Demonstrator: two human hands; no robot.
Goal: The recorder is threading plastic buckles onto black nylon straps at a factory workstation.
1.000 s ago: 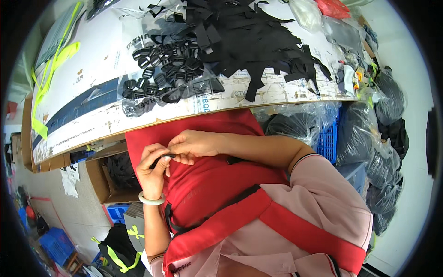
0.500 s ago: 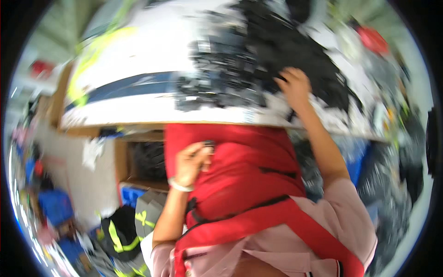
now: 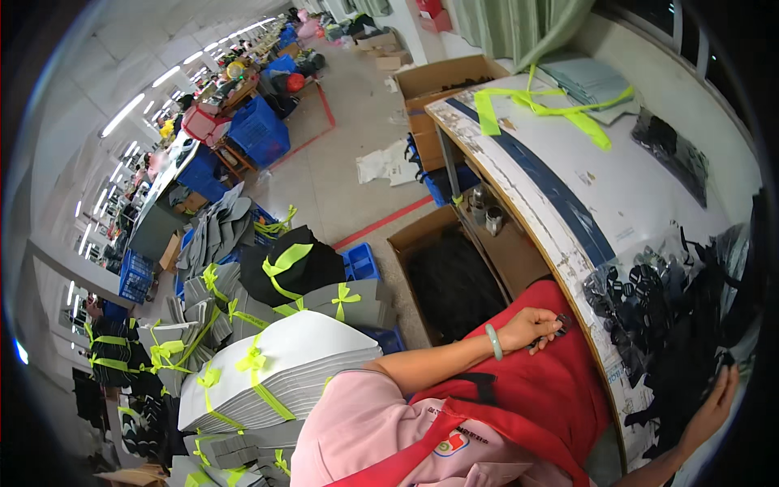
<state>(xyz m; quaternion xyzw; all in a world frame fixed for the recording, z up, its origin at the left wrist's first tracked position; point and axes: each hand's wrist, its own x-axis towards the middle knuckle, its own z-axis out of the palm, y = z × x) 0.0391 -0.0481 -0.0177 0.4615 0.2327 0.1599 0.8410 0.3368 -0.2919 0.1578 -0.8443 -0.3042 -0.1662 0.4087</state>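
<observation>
My left hand [image 3: 529,328], with a pale bracelet at its wrist, is closed over the red apron [image 3: 560,381] on my lap. A small black plastic piece, like a buckle, pokes out of its fingers. My right hand [image 3: 712,410] is at the far right, over a heap of black fabric strips [image 3: 677,390] on the white worktable [image 3: 633,195]. Its fingertips come together at a dark strip end, partly hidden by the hand. Beside the heap lie several shiny black plastic buckles [image 3: 637,296], some on clear plastic.
Bundles of grey and white sheets [image 3: 280,365] tied with yellow-green ribbon stand at my left. A cardboard box [image 3: 446,276] of black material sits by the table, near metal containers [image 3: 493,219] on a lower shelf. A dark blue strip [image 3: 535,174] runs along the tabletop.
The view has swung to the left, now showing the workshop aisle and tied bundles. My left hand stays over my lap with the black piece; my right hand remains at the black strips.
</observation>
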